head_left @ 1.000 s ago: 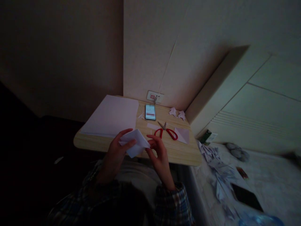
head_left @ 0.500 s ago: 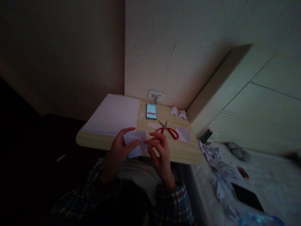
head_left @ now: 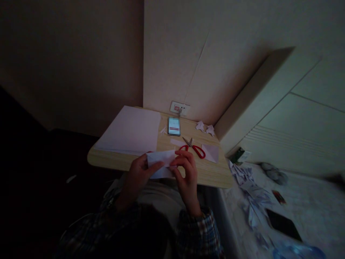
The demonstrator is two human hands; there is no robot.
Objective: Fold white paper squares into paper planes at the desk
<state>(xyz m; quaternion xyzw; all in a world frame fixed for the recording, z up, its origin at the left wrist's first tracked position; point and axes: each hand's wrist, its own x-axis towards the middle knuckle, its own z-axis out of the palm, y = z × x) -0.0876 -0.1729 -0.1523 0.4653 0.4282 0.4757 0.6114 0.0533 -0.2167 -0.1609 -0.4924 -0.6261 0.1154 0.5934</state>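
A small folded sheet of white paper (head_left: 162,158) is held between both hands at the front edge of the wooden table (head_left: 210,176). My left hand (head_left: 138,174) grips its left side, thumb across the front and fingers mostly hidden behind. On the right side, my right hand (head_left: 185,171) pinches the paper with bent fingers. Just beyond the right hand lie scissors with red handles (head_left: 198,151), their blades apart. Beside them is a creased paper square (head_left: 211,153).
A stack of white paper (head_left: 129,129) covers the table's left part. A lit phone (head_left: 174,126) stands near the wall socket (head_left: 180,107). Two folded paper figures (head_left: 199,126) sit at the back right. On the bed are many folded papers (head_left: 250,187) and a dark tablet-like object (head_left: 284,225).
The paper's upper part now shows as a wide band across the front, its top edge straighter. My right fingers have shifted slightly right along it, and the left fingertips have moved lower behind it.
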